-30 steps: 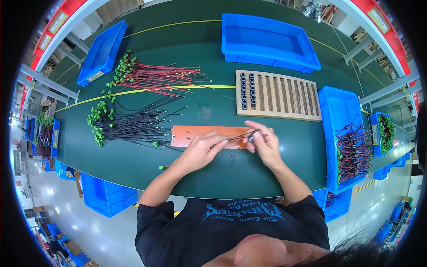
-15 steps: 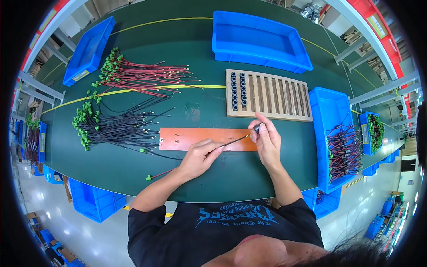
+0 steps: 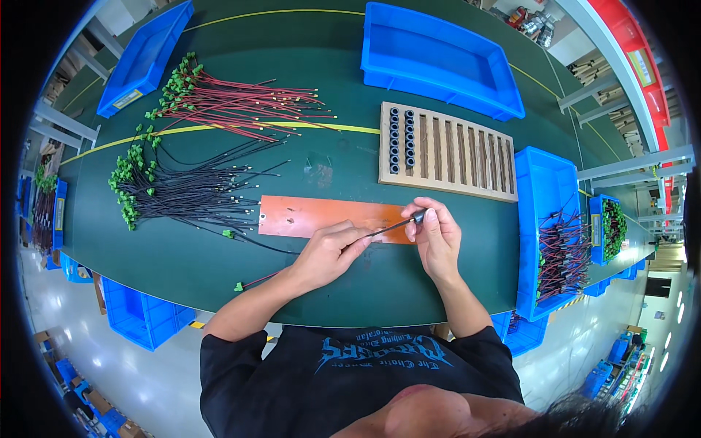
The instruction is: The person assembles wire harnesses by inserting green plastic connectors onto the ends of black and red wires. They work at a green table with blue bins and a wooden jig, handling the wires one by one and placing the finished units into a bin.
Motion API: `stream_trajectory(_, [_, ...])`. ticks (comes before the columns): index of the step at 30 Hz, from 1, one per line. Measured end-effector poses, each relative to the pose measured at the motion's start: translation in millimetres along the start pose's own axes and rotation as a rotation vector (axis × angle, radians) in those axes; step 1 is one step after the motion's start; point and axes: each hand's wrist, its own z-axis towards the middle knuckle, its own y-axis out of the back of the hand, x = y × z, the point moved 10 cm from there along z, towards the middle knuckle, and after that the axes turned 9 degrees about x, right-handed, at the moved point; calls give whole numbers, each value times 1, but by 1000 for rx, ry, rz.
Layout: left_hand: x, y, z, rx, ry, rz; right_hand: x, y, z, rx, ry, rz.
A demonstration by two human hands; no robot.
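Observation:
My left hand (image 3: 330,254) is closed in a pinch on a black wire (image 3: 391,228), whose tip points up and to the right. A green connector (image 3: 228,233) sits on a black wire running under that hand. A second green connector (image 3: 239,287), on a red wire (image 3: 261,278), lies by my left forearm; where this wire ends is hidden. My right hand (image 3: 439,244) pinches a small black cylindrical part (image 3: 418,216) between thumb and fingers. The wire tip meets or nearly meets this part; I cannot tell whether it is inside. Beneath both hands lies an orange-brown board (image 3: 292,218).
Red wires (image 3: 241,102) and black wires (image 3: 197,193) with green connectors lie in bunches at left. A slotted wooden rack (image 3: 467,157) holds two rows of black cylindrical parts (image 3: 394,142). Blue bins stand behind (image 3: 445,91), far left (image 3: 120,102) and at right (image 3: 526,241), the last with wire assemblies.
The black part and the wire tip have come closer together. My right fingers have curled in more around the part. The whole view has shifted slightly.

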Motion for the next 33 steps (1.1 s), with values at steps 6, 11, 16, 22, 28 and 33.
stream_trajectory(6, [-1, 1, -1, -52, -9, -30, -10, -28, -2, 152, -82, -170])
stream_trajectory(11, [-10, 4, -3, -88, -49, -6, -44, -35, -11, 91, -252, 302])
stream_trajectory(16, [-15, 8, -3, -84, -60, 3, -34, -30, -13, 105, -148, 300])
stream_trajectory(22, [-4, 38, -9, 22, -2, 173, 45, 60, 6, -212, 210, 316])
stream_trajectory(28, [-9, 22, -5, 85, -17, 96, -12, -32, 0, 189, -145, 90])
stream_trajectory(33, [-31, 51, -13, 181, -140, 296, -24, -62, -1, 227, -54, 10])
